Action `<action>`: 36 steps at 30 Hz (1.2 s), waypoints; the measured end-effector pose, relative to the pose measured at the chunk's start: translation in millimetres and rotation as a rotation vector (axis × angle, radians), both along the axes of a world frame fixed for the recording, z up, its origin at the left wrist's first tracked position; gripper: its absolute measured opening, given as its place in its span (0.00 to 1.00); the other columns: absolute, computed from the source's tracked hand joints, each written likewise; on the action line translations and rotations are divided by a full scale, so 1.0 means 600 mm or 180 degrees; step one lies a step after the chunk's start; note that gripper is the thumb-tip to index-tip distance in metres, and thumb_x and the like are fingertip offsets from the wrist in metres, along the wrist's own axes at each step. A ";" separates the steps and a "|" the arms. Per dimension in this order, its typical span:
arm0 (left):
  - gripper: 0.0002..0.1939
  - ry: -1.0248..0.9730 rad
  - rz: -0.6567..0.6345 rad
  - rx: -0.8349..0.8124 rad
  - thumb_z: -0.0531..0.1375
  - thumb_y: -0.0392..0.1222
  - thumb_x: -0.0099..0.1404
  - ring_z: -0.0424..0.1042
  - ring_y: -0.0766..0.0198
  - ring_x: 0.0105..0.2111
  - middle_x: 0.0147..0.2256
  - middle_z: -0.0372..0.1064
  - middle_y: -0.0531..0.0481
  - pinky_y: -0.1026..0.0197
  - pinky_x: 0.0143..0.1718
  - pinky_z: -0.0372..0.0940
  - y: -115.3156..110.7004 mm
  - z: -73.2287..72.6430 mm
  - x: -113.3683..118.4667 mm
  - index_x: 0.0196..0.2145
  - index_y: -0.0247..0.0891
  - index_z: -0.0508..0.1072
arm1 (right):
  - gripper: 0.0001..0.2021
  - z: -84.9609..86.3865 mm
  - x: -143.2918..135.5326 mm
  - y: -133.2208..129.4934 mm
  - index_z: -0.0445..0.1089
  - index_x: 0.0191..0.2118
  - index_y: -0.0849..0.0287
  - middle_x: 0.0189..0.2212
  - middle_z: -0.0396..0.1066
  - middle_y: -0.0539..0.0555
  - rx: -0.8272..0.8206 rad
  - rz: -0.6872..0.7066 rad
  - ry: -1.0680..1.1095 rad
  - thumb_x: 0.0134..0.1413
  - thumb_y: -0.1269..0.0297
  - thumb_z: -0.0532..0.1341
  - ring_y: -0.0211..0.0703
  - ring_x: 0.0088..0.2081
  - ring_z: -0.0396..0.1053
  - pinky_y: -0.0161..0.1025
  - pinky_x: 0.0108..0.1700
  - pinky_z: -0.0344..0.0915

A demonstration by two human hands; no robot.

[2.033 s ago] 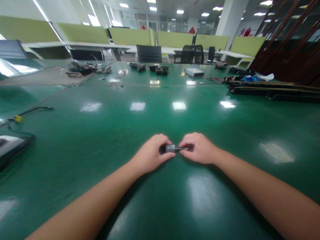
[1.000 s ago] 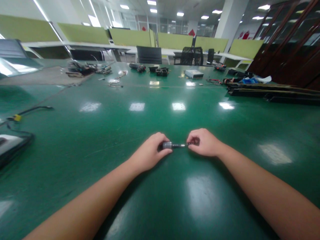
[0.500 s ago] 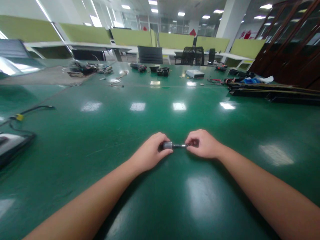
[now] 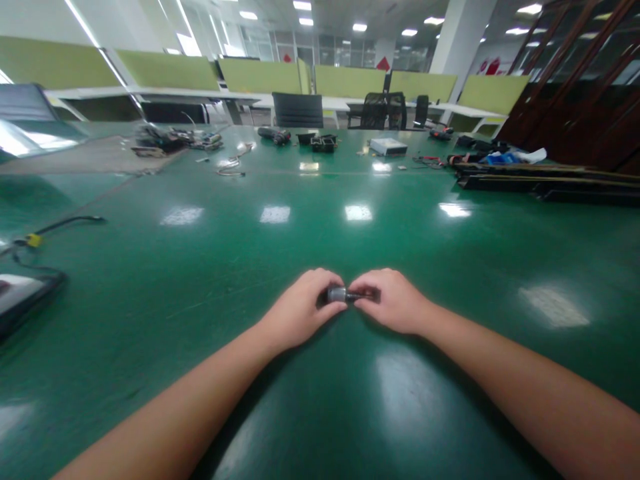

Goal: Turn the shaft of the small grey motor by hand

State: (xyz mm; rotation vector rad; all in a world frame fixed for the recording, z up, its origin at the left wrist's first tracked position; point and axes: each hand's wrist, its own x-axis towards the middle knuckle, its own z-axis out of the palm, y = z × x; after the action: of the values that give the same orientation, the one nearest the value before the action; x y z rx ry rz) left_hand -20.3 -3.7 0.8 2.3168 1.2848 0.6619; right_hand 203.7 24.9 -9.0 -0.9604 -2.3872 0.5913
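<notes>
A small silver cylinder (image 4: pixel 337 294) lies between the curled fingers and thumb of my left hand (image 4: pixel 307 303), near the middle of the green table (image 4: pixel 260 267). From its right end a thin dark rod (image 4: pixel 353 295) sticks out, roughly level. My right hand (image 4: pixel 393 299) pinches this rod close to the cylinder, fingertips almost touching those of my left hand. Much of the rod is hidden by my right fingers. Whether rod and cylinder are one piece, I cannot tell.
Black-edged equipment (image 4: pixel 27 293) and a black cable with a yellow tag (image 4: pixel 34 240) sit at the left. Far back are a silver box (image 4: pixel 389 147), black parts (image 4: pixel 323 142) and loose wires (image 4: pixel 231 167). Long dark panels (image 4: pixel 550 183) are stacked at the right.
My right hand has slid left along the rod, up close to the cylinder, so less of the rod shows. My left hand stays nearly in place. The view has shifted slightly.
</notes>
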 end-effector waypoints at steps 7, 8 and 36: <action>0.11 -0.0037 0.0018 0.0028 0.64 0.44 0.64 0.69 0.56 0.42 0.40 0.71 0.50 0.54 0.47 0.64 0.000 -0.001 0.001 0.43 0.42 0.72 | 0.07 -0.002 0.000 0.004 0.76 0.40 0.57 0.34 0.76 0.52 0.0205 0.0147 -0.0010 0.54 0.70 0.65 0.42 0.37 0.70 0.39 0.41 0.62; 0.11 -0.0039 0.0015 0.0028 0.64 0.44 0.64 0.69 0.56 0.42 0.40 0.71 0.50 0.54 0.47 0.64 0.000 -0.002 0.001 0.43 0.42 0.72 | 0.07 -0.003 0.000 0.005 0.76 0.40 0.57 0.34 0.76 0.52 0.0217 0.0152 -0.0012 0.54 0.69 0.66 0.42 0.37 0.70 0.39 0.41 0.62; 0.11 0.0000 -0.0003 -0.0012 0.64 0.45 0.64 0.68 0.55 0.43 0.41 0.70 0.49 0.53 0.46 0.63 -0.003 0.002 -0.002 0.43 0.42 0.71 | 0.03 0.001 0.000 0.003 0.76 0.36 0.57 0.32 0.76 0.51 0.0318 0.0116 -0.0015 0.54 0.67 0.67 0.41 0.35 0.70 0.39 0.40 0.60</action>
State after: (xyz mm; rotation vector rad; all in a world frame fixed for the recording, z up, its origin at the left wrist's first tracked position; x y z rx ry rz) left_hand -21.4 -5.4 1.8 2.3143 1.2837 0.6585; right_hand 203.6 26.5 -8.4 -0.8783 -2.4183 0.4787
